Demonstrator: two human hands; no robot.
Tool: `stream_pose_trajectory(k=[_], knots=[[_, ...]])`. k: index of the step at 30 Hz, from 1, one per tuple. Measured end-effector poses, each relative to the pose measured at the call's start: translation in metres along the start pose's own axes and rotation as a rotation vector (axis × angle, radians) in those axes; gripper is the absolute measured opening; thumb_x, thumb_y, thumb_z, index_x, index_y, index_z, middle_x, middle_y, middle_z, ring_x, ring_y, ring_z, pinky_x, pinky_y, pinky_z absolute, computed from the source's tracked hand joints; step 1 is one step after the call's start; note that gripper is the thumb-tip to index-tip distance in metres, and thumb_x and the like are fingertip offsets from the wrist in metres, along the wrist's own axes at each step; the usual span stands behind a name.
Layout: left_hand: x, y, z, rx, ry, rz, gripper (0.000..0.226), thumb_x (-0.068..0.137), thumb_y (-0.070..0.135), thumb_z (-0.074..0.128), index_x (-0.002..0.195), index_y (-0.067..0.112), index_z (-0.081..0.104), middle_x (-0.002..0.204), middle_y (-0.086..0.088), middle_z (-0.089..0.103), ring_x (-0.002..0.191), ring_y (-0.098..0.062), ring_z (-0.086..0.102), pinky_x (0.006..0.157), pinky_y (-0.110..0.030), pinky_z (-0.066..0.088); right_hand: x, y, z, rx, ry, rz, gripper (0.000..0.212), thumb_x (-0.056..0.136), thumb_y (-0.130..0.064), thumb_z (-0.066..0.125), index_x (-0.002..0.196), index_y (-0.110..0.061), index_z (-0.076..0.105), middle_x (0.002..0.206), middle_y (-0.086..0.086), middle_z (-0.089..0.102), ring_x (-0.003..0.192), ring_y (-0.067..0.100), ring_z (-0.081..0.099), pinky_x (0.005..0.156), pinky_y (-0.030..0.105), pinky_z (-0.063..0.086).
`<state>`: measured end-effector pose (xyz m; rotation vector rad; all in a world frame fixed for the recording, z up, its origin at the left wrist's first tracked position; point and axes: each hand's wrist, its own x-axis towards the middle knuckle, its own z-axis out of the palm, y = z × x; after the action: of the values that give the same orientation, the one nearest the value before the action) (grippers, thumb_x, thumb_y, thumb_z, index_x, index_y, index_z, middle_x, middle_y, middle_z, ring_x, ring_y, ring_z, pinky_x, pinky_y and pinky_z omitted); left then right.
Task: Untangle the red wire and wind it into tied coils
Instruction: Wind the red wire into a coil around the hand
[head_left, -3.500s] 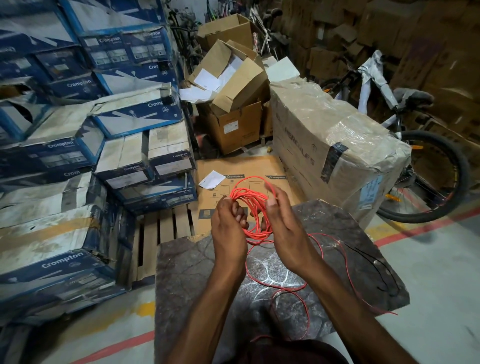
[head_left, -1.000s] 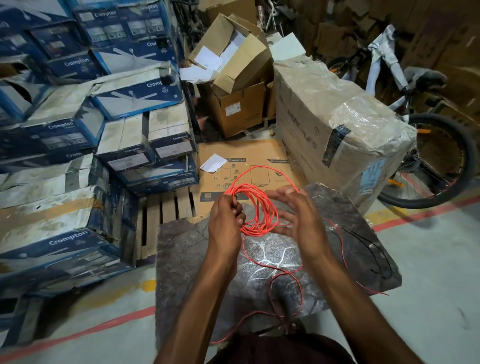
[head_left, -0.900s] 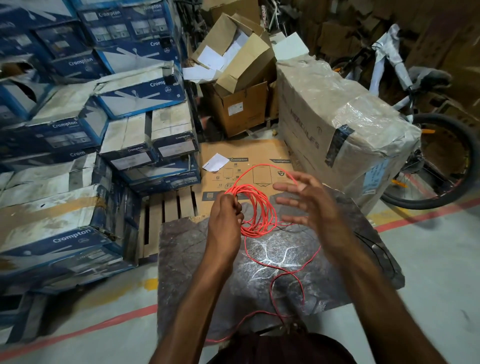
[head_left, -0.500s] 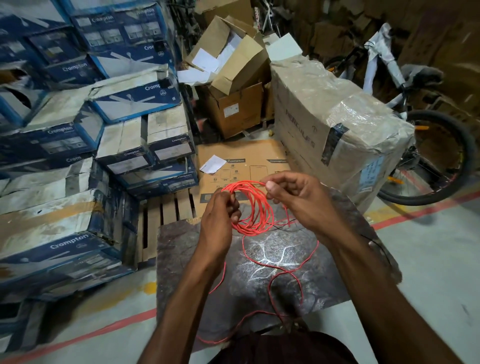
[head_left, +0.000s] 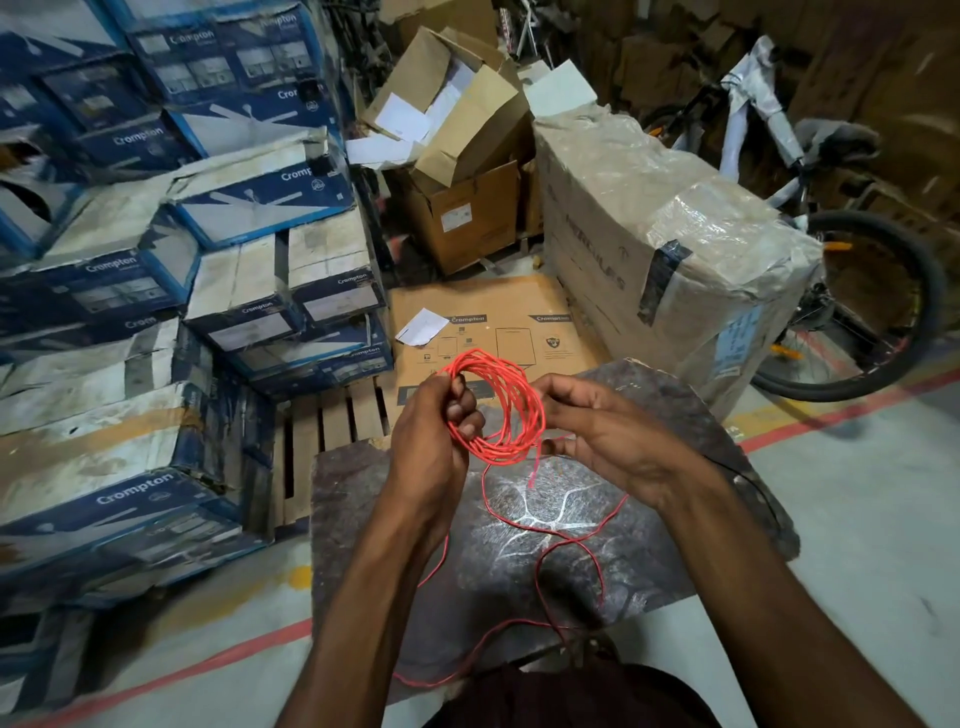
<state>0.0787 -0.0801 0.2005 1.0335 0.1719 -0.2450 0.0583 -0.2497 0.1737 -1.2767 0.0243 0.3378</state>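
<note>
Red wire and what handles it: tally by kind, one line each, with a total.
Red wire coil: 1
Loose red wire tail trailing over the stone slab: 1
Hands on the coil: 2, left hand and right hand
Total: 4

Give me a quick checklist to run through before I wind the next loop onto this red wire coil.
1. Left hand closed on the bundle of thin red wire loops: ok.
2. Right hand pinching the coil's right side: ok.
3. Loops lying together in one ring: ok, though slightly uneven.
4. Loose red wire tail on the dark mottled stone slab free of knots: not ok, it crosses over itself.
5. Tail clear of the slab's near edge: not ok, it hangs over the edge.
6. Coil tied off: not ok, no tie visible.
</note>
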Motion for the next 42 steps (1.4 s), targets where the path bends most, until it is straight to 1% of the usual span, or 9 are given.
stream_pose_trajectory(k=[4,10,15,18,22,27,30,37,42], knots=[[-0.001,-0.005,0.002,0.084,0.038,0.014,0.033,0.106,0.016,0.035,0.076,0.014,0.045,0.056,0.008,0.037,0.048,-0.006,0.034,0.051,-0.02,0.028,-0.002,0.002,0.01,0.273,0.012,-0.008,0.015,0.092,-0.008,0.061,0.082,-0.018,0.067,0.106,0.018,0.074,0.084,0.02,0.065,0.073,0.027,0.058],[0.002,-0.012,0.0,0.403,0.091,0.119,0.027,0.096,0.031,0.039,0.074,0.018,0.045,0.052,0.011,0.045,0.055,-0.01,0.043,0.058,-0.03,0.033,-0.003,0.0,0.016,0.198,0.09,-0.014,0.02,0.105,-0.011,0.048,0.087,-0.017,0.055,0.096,0.014,0.077,0.083,0.017,0.069,0.077,0.029,0.051],[-0.001,-0.013,-0.002,0.545,0.12,0.131,0.031,0.103,0.028,0.037,0.075,0.018,0.045,0.064,0.006,0.045,0.06,-0.011,0.045,0.061,-0.031,0.036,-0.004,-0.007,0.018,0.08,0.104,0.002,0.041,0.108,-0.043,0.033,0.102,-0.015,0.063,0.092,0.007,0.073,0.081,0.017,0.062,0.08,0.036,0.043],[-0.003,-0.014,0.0,0.593,0.119,0.134,0.035,0.109,0.023,0.03,0.078,0.018,0.045,0.069,0.003,0.044,0.064,-0.012,0.045,0.064,-0.031,0.036,-0.004,-0.005,0.028,-0.052,0.168,-0.065,0.047,0.095,-0.063,0.049,0.105,-0.018,0.06,0.088,0.0,0.067,0.084,0.017,0.056,0.082,0.036,0.042],[-0.007,-0.016,0.003,0.608,0.11,0.137,0.034,0.108,0.023,0.032,0.08,0.019,0.049,0.074,0.001,0.049,0.067,-0.012,0.05,0.065,-0.03,0.039,-0.001,0.0,0.037,-0.25,0.307,-0.206,0.023,0.108,-0.039,0.041,0.099,-0.021,0.049,0.086,-0.001,0.056,0.07,0.003,0.048,0.071,0.024,0.037],[-0.01,-0.01,0.003,0.338,0.031,0.019,0.027,0.106,0.014,0.039,0.092,0.009,0.062,0.061,0.005,0.053,0.061,-0.01,0.056,0.061,-0.02,0.048,0.004,0.008,0.034,-0.213,0.351,-0.282,0.015,0.111,-0.026,0.037,0.1,-0.018,0.045,0.091,-0.005,0.054,0.077,-0.012,0.055,0.079,0.01,0.045],[-0.011,-0.002,0.002,0.076,-0.012,-0.128,0.022,0.102,0.011,0.042,0.09,0.006,0.06,0.057,0.002,0.049,0.062,-0.015,0.054,0.065,-0.023,0.048,0.01,0.019,0.031,-0.335,0.359,-0.342,0.017,0.107,-0.036,0.037,0.099,-0.022,0.043,0.093,-0.006,0.052,0.087,0.0,0.052,0.09,0.022,0.046],[-0.008,0.003,-0.005,-0.166,-0.071,-0.184,0.023,0.09,0.028,0.055,0.075,0.012,0.049,0.058,0.002,0.034,0.06,-0.014,0.033,0.065,-0.027,0.036,0.018,0.027,0.036,-0.388,0.369,-0.404,0.018,0.104,-0.039,0.038,0.094,-0.024,0.04,0.087,-0.002,0.046,0.078,0.006,0.043,0.076,0.023,0.041],[-0.004,0.0,-0.007,-0.189,-0.059,-0.13,0.029,0.101,0.021,0.047,0.073,0.015,0.046,0.059,0.004,0.026,0.055,-0.011,0.031,0.062,-0.026,0.027,0.016,0.024,0.037,-0.321,0.329,-0.48,0.013,0.106,-0.029,0.042,0.095,-0.022,0.043,0.083,-0.001,0.044,0.075,0.007,0.041,0.073,0.021,0.039]])
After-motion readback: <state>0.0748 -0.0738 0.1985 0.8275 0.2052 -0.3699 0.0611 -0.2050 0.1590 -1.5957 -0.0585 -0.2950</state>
